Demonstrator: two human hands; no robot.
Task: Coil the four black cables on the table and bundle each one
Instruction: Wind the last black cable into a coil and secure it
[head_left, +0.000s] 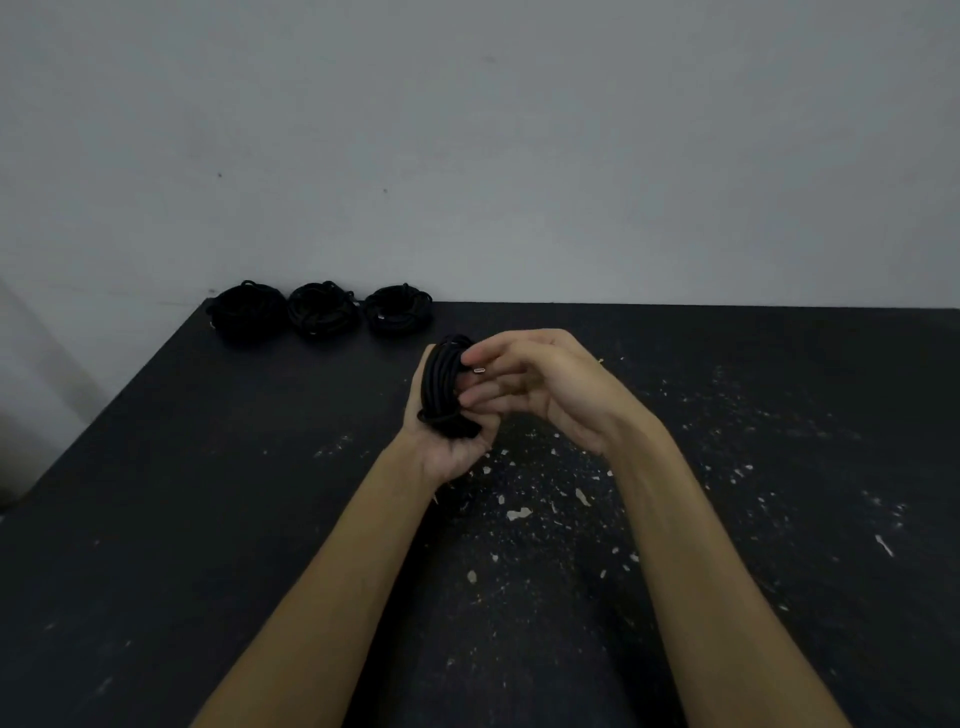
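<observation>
Head view: left hand (451, 441) gripped the fourth coiled cable (445, 387) above the table (208, 467), right hand (540, 387) pinching its connector end (478, 370), probably to tuck it and bind the coil; three bundles (322, 309) sat by the wall.
</observation>
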